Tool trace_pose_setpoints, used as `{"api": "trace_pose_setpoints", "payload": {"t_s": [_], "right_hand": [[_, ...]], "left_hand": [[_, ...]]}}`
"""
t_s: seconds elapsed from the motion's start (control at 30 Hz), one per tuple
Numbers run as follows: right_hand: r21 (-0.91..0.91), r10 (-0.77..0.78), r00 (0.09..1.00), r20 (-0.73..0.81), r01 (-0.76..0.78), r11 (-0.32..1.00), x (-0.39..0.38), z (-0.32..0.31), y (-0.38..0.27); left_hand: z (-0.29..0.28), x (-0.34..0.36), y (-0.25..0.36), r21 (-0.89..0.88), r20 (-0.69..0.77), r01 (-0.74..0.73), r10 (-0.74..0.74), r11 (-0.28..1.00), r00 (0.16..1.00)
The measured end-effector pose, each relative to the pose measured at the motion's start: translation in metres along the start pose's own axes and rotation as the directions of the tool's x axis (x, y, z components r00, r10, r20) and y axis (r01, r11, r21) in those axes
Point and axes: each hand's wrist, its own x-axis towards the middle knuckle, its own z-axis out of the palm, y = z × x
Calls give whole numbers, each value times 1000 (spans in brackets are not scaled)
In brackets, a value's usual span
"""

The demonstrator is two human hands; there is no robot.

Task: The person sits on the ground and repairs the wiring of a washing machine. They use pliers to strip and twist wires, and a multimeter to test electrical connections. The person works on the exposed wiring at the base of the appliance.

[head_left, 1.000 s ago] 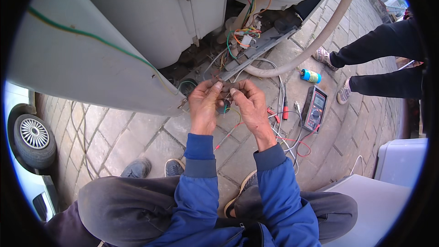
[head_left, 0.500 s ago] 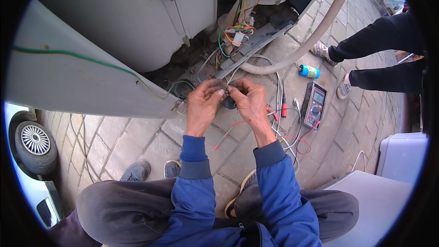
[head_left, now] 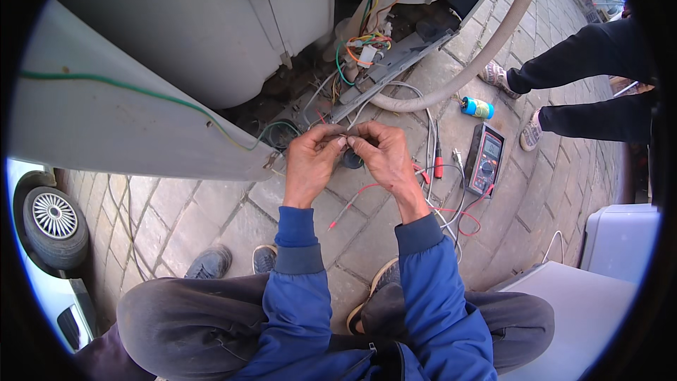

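My left hand [head_left: 312,162] and my right hand [head_left: 384,159] meet in front of an opened white appliance, thumbs and fingers pinched together. Between the fingertips is a thin wire [head_left: 344,137]; its exact end is mostly covered by my fingers. A pale grey cable [head_left: 360,110] runs up from the right fingers toward the appliance's base. Just below the hands a dark round part [head_left: 352,161] shows in part. Right of my hands lie a red test probe [head_left: 438,168] and a dark multimeter [head_left: 486,160] with its display lit.
A bundle of coloured wires [head_left: 368,49] hangs inside the appliance [head_left: 296,0]. A corrugated grey hose [head_left: 486,63] curves over the paving. A blue cylinder [head_left: 477,109] lies beyond the multimeter. Another person's legs [head_left: 585,63] stand at right; a car wheel [head_left: 55,219] is at left.
Both hands stay pinched together at nearly the same spot. The fingertips have closed slightly, and the right forearm has shifted a little.
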Motion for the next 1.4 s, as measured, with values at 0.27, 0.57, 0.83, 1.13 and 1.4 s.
{"api": "trace_pose_setpoints", "payload": {"t_s": [0.27,0.57,0.83,1.13,1.4], "right_hand": [[42,58,991,121,-64,997,0,-12,-6],[143,115,987,114,-131,981,0,-15,-13],[29,76,993,85,-79,996,1,-14,-13],[344,438,892,111,-448,825,8,-13,-7],[59,53,998,-31,-51,997,-5,-1,-7]], "left_hand": [[2,-1,3,30,-26,33,-33,999,999],[6,-1,0,71,-25,18,-16,997,1000],[7,-2,-3,130,-30,-40,45,991,999],[13,-5,-2,559,33,-423,490,714,871],[14,-15,-2,-509,19,343,-388,789,921]]}}
